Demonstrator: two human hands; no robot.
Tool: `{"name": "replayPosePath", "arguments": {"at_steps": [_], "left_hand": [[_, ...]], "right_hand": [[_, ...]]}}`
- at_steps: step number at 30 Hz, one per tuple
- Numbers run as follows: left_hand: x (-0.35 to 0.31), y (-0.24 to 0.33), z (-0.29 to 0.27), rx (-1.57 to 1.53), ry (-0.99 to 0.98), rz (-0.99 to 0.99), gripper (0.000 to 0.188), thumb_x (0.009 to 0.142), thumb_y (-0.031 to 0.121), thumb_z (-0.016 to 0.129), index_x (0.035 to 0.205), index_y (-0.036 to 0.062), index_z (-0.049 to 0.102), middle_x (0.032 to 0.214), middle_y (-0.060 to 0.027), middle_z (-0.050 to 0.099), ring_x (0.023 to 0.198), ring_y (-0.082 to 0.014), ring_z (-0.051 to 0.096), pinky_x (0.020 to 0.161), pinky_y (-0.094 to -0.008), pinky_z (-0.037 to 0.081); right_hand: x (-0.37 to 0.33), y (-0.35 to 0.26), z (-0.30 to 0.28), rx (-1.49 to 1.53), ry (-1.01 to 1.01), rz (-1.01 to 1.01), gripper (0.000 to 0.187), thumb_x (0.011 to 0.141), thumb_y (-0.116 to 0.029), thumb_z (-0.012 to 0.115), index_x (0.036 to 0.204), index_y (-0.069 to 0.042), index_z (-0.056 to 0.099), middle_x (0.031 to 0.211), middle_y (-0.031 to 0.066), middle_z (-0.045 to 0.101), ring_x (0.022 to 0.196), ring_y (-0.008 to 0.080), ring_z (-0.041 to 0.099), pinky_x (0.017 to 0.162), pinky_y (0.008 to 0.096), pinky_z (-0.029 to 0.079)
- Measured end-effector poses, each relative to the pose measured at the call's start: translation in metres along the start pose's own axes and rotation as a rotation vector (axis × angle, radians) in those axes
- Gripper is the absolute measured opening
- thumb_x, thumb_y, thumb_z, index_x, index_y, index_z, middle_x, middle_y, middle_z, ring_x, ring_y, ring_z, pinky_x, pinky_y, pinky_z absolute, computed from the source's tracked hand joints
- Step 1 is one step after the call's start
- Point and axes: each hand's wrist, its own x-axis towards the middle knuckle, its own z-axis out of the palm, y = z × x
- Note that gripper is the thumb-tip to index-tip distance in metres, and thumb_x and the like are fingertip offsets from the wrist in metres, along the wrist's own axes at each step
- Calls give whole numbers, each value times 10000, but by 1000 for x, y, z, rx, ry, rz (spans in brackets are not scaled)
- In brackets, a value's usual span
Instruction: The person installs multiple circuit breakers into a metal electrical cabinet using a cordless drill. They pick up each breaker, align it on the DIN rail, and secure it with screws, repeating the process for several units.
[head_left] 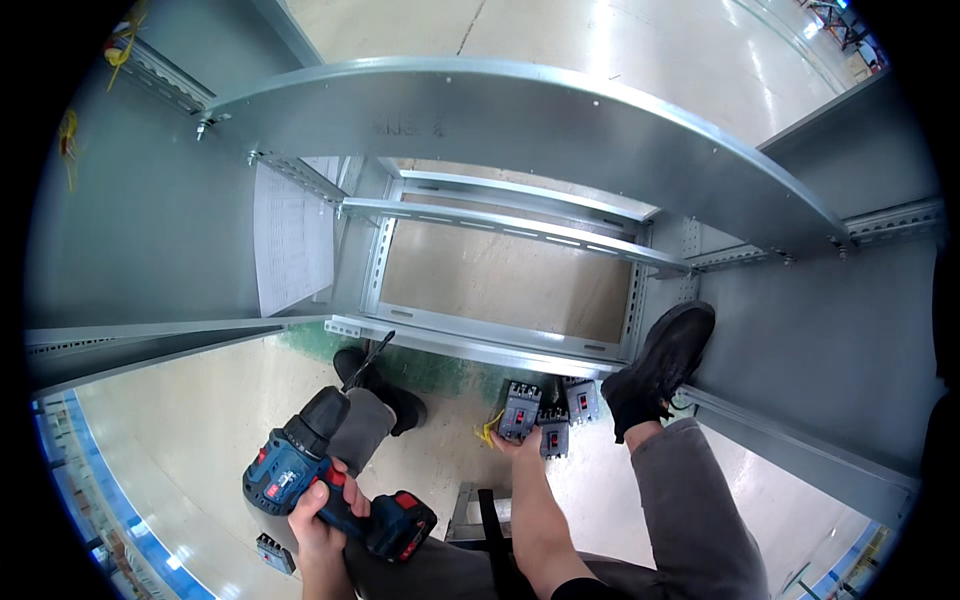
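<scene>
My left hand (330, 505) is wrapped round the handle of a blue and black cordless drill (290, 470), held above my left thigh. A long dark drill bit (370, 358) sticks out of its chuck, angled up toward the frame. My right hand (522, 440) reaches down between my legs and grips the near end of a grey moulded-case circuit breaker (520, 408) with a red switch; its fingers are partly hidden. A second circuit breaker (554, 436) and a third breaker (581, 402) are close beside it. A yellow tie (487, 430) hangs at the hand's left.
A metal cabinet frame surrounds me, with a wide curved-looking crossbeam (520, 120) and a lower slotted rail (510, 228) ahead. Printed sheets (290, 240) hang on the left panel. Another circuit breaker (275, 553) lies at lower left. My right shoe (665, 360) rests by the frame's lower rail.
</scene>
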Motion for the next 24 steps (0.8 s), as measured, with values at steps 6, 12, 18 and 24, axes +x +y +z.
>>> {"name": "replayPosePath", "arguments": {"at_steps": [6, 12, 18, 24], "left_hand": [[3, 1, 0, 58, 3, -15, 490, 794, 343, 713, 1078, -12, 531, 683, -121, 556, 537, -240, 572, 530, -365, 506], [-2, 1, -7, 16, 18, -16, 447, 803, 281, 734, 1069, -38, 567, 710, -123, 588, 580, -245, 603, 556, -367, 513], [-4, -5, -14, -43, 29, -24, 356, 849, 289, 716, 1023, 9, 579, 693, -97, 578, 562, -227, 590, 540, -361, 502], [6, -8, -8, -100, -80, 18, 283, 869, 262, 684, 963, 17, 578, 645, -93, 553, 505, -225, 559, 492, -360, 485]], "right_hand": [[-3, 17, 10, 85, -185, 1, 592, 945, -648, 360, 1261, -199, 582, 1288, 131, 547, 1130, 351, 515, 846, 535, 492], [2, 26, 24, -108, -133, -51, 590, 861, -685, 515, 1157, -183, 604, 1095, 96, 616, 908, 258, 584, 660, 378, 473], [-16, 57, 22, -253, -103, -503, 550, 827, -381, 750, 1218, -24, 599, 1147, 101, 653, 956, 240, 666, 748, 396, 551], [-196, 87, 53, -97, -205, -527, 498, 832, -429, 699, 1194, -104, 592, 1118, 44, 646, 935, 192, 628, 703, 342, 506]]}}
